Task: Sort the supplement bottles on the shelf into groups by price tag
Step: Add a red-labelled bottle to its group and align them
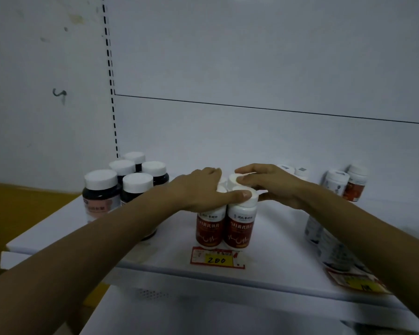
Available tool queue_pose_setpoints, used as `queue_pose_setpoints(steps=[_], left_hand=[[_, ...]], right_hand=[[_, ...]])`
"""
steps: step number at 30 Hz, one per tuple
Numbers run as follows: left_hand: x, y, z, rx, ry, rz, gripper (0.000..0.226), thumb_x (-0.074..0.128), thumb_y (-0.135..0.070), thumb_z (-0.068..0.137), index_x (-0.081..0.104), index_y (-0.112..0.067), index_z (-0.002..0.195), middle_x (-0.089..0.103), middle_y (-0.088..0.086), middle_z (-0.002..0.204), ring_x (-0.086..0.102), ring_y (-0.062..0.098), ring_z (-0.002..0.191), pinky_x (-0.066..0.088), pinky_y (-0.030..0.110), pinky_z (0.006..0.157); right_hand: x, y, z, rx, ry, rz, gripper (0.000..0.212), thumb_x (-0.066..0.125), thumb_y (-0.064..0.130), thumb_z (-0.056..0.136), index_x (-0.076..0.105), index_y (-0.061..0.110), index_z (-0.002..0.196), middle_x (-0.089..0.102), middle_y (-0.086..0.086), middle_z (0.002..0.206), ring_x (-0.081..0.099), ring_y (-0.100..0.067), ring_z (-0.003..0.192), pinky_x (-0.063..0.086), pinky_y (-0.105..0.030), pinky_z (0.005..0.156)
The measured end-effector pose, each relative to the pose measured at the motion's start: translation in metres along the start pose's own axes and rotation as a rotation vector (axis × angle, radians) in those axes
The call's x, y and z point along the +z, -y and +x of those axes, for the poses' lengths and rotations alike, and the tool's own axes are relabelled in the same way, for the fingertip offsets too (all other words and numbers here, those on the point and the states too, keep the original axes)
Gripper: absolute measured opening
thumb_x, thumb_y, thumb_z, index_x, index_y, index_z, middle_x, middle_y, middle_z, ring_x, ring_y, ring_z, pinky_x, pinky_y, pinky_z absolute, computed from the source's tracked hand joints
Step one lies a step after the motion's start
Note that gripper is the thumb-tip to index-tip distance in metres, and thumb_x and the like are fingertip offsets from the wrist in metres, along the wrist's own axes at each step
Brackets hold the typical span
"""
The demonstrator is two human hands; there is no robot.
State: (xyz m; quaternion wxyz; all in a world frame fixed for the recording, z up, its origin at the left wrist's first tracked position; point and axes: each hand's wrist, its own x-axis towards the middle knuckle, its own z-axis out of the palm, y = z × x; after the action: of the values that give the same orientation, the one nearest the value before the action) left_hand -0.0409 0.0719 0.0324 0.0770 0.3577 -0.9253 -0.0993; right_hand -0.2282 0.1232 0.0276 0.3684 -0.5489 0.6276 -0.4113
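Observation:
A cluster of red-labelled, white-capped bottles (238, 227) stands mid-shelf behind a price tag reading 200 (217, 259). My left hand (201, 189) lies over the cluster's left caps, its thumb stretched onto the front right cap. My right hand (273, 184) cups the cluster from the right, fingertips on a rear cap. Several dark bottles with white caps (128, 187) are grouped at the left. Two red-labelled bottles (346, 183) stand far right near the back. White bottles (322, 238) sit partly hidden behind my right forearm, above another yellow price tag (358, 281).
The white shelf (169, 252) has a front edge running across the lower view, with a lower white shelf beneath. A white back panel rises behind, with a slotted upright (111, 93) at the left. A yellow surface (17, 209) lies at the far left.

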Motion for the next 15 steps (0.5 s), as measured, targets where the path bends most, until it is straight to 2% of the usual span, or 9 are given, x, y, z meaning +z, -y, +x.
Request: queue_pose_setpoints(steps=[2,5,8,10,15], left_hand=[[-0.001,-0.001,0.001,0.009,-0.002,0.023,0.088,0.031,-0.082,0.072,0.039,-0.017,0.131,0.045,0.007,0.139,0.051,0.024,0.113,0.045,0.047,0.094],[-0.001,-0.005,-0.001,0.025,0.004,0.086,0.093,0.03,-0.078,0.075,0.026,-0.015,0.143,0.031,0.007,0.151,0.038,0.026,0.132,0.036,0.046,0.105],[-0.003,-0.006,-0.003,0.039,-0.015,0.138,0.096,0.027,-0.079,0.075,0.021,-0.015,0.146,0.027,0.006,0.154,0.033,0.025,0.137,0.031,0.046,0.109],[-0.003,-0.008,-0.003,0.046,-0.008,0.131,0.093,0.027,-0.078,0.077,0.024,-0.016,0.145,0.031,0.006,0.152,0.037,0.025,0.134,0.033,0.046,0.106],[-0.001,-0.005,-0.003,0.059,-0.011,0.08,0.084,0.031,-0.079,0.074,0.043,-0.017,0.129,0.051,0.007,0.133,0.052,0.023,0.11,0.045,0.044,0.093]], right_hand=[[0.002,-0.001,-0.002,-0.012,-0.01,0.011,0.029,0.061,0.019,0.09,0.061,0.019,0.118,0.065,-0.003,0.116,0.062,-0.019,0.103,0.053,-0.029,0.078],[0.008,-0.006,-0.005,-0.005,-0.031,0.05,0.024,0.057,0.024,0.092,0.062,0.021,0.115,0.065,-0.003,0.117,0.061,-0.021,0.108,0.052,-0.036,0.09],[0.018,-0.019,-0.006,0.075,-0.013,0.095,0.038,0.051,0.048,0.091,0.06,0.024,0.12,0.065,-0.002,0.12,0.06,-0.024,0.111,0.05,-0.041,0.095],[0.024,-0.03,-0.006,0.13,0.001,0.176,0.049,0.046,0.06,0.088,0.058,0.028,0.123,0.065,-0.001,0.121,0.06,-0.024,0.113,0.048,-0.042,0.096],[0.032,-0.035,-0.009,0.122,-0.045,0.252,0.046,0.043,0.061,0.088,0.059,0.032,0.12,0.064,-0.003,0.122,0.059,-0.025,0.113,0.047,-0.044,0.097]])
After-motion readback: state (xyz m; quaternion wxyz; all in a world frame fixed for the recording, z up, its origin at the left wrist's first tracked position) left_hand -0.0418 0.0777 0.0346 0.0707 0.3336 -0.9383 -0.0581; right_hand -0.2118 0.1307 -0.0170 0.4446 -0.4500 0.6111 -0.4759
